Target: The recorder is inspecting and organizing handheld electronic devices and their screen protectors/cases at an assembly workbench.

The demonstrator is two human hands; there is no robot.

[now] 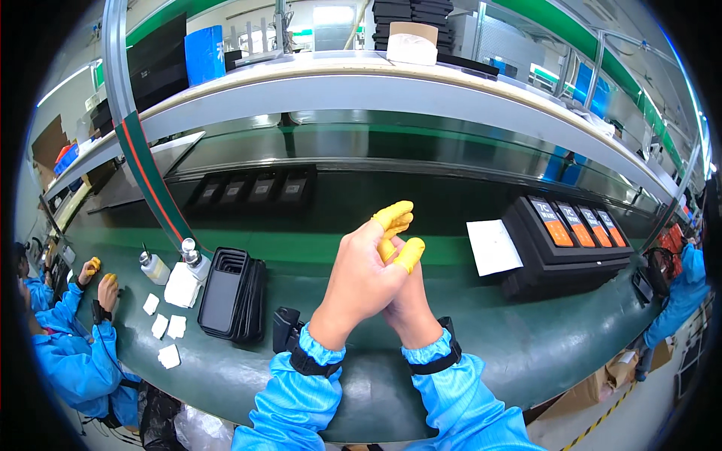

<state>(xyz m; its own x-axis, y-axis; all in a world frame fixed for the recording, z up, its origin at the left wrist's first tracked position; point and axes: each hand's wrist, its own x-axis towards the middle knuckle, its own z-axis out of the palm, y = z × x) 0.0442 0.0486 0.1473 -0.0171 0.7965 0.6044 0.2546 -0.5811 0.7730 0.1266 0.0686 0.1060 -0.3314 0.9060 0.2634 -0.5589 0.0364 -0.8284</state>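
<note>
My left hand [359, 272] and my right hand [415, 304] are clasped together above the green work surface [361, 406]. Yellow finger cots cover the visible fingertips. The left hand lies in front, its fingers curled against the right, which it largely hides. No object shows between them. Both wrists carry black straps over blue sleeves. Beside the left wrist lies a small black device [286, 329]. Further left is a stack of black phone-shaped trays [224, 295]. To the right, a sheet of white paper [492, 246] leans against a black tray stack [568, 269] holding several black-and-orange items [575, 224].
Two bottles [154, 267] stand by folded white wipes [183, 286], with small white pieces [176, 327] nearby. A black tray [256, 188] with several devices lies further back, below a long shelf [361, 68]. A co-worker's hands [107, 293] are at left; another person's sleeve [677, 293] is at right.
</note>
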